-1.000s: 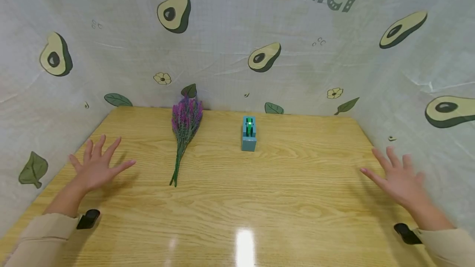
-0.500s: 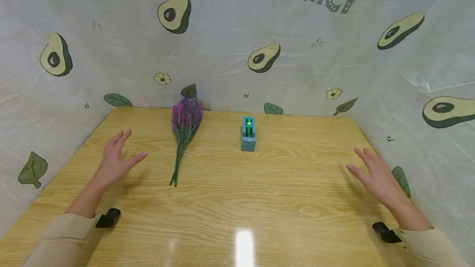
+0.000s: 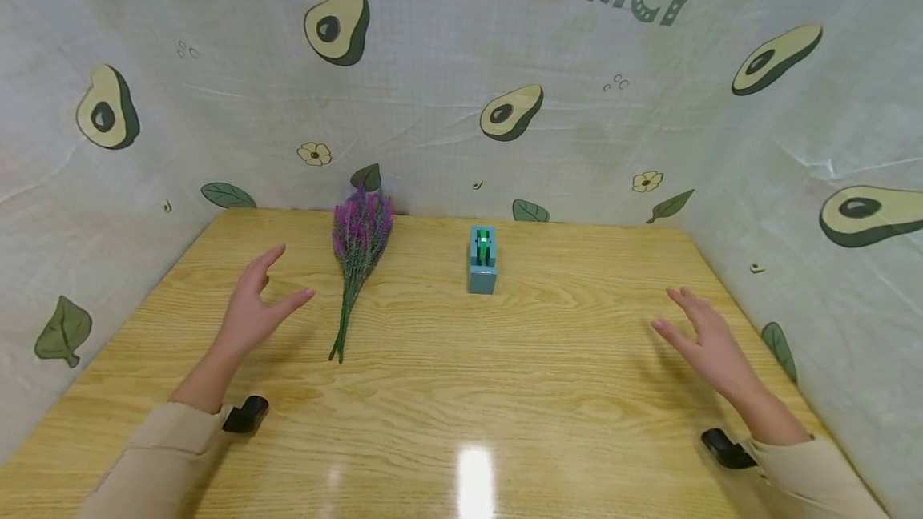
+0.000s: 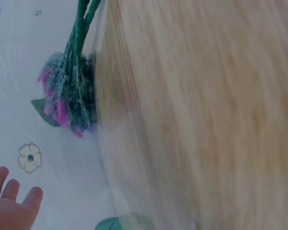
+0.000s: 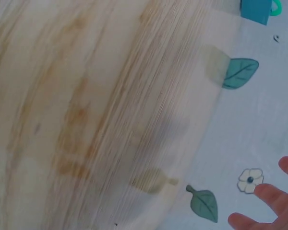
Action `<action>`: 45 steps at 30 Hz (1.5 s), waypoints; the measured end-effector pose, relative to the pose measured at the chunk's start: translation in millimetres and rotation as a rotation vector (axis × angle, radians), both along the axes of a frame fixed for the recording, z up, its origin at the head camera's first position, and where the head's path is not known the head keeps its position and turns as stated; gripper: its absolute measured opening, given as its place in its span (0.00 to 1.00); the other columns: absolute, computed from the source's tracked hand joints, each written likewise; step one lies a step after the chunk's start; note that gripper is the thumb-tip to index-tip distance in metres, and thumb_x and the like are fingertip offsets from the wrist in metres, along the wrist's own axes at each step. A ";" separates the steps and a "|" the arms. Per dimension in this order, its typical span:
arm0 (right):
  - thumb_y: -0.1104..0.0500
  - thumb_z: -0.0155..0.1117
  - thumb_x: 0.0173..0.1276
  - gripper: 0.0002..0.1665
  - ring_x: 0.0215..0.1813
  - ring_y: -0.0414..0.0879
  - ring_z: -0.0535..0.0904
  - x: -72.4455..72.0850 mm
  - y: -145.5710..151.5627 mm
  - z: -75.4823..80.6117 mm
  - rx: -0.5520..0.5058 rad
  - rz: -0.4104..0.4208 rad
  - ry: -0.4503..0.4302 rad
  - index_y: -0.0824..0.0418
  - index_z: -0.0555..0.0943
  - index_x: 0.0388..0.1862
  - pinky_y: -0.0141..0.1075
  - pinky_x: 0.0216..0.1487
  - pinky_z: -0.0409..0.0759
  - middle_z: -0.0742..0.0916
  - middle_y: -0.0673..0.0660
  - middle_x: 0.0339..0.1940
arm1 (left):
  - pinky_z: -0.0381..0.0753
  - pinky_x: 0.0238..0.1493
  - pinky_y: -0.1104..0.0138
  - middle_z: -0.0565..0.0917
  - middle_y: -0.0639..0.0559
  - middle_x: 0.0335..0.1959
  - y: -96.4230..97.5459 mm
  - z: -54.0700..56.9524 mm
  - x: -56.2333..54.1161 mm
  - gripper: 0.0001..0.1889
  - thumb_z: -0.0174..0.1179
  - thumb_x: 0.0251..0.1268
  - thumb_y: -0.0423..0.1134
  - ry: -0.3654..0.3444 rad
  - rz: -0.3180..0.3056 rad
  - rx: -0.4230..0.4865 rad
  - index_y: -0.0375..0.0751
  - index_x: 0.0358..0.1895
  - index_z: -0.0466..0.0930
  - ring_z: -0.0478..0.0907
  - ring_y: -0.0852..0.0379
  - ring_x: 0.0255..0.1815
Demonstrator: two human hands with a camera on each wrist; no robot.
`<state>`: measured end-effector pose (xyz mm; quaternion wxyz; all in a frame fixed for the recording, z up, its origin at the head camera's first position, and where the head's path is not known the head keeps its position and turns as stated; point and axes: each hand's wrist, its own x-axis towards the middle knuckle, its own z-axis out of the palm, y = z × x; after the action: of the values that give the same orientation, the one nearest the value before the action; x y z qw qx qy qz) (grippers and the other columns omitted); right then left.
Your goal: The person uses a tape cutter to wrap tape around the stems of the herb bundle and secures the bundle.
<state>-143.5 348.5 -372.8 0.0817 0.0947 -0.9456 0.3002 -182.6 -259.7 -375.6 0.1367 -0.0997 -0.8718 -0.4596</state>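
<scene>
A bunch of purple artificial flowers (image 3: 363, 235) with green stems lies on the table, left of the middle; the left wrist view shows the flowers (image 4: 69, 93) too. To its right stands a blue tape dispenser (image 3: 482, 279) with a green roll, partly cut off in the right wrist view. My left hand (image 3: 252, 315) is held just left of the flowers, thumb and fingers spread apart, touching nothing. Over the right side of the table, my right hand (image 3: 710, 351) holds nothing, its thumb apart from its fingers. The dispenser is the object nearest it, some way off.
The wooden table (image 3: 562, 391) reflects a bright light near its front edge. A pale cloth (image 3: 425, 46) printed with avocados, leaves and flowers hangs behind the table and along both sides. Each wrist wears a black camera, such as the left one (image 3: 246, 415).
Both hands have moved inward, the left one rightward toward the flowers, the right one leftward. Their fingers are less spread than before. The flowers and tape dispenser have stayed put.
</scene>
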 end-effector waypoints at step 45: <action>0.49 0.60 0.67 0.40 0.68 0.67 0.52 -19.7 -66.2 -6.0 -0.110 0.098 -0.046 0.68 0.58 0.70 0.64 0.61 0.53 0.61 0.71 0.69 | 0.62 0.64 0.49 0.60 0.41 0.68 90.1 -2.9 -36.2 0.37 0.65 0.59 0.44 -0.154 -0.213 0.210 0.39 0.69 0.58 0.54 0.45 0.68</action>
<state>-163.1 282.4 -378.8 0.0502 0.1293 -0.9236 0.3573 -218.8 -169.6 -378.6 0.0299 -0.1412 -0.8114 -0.5664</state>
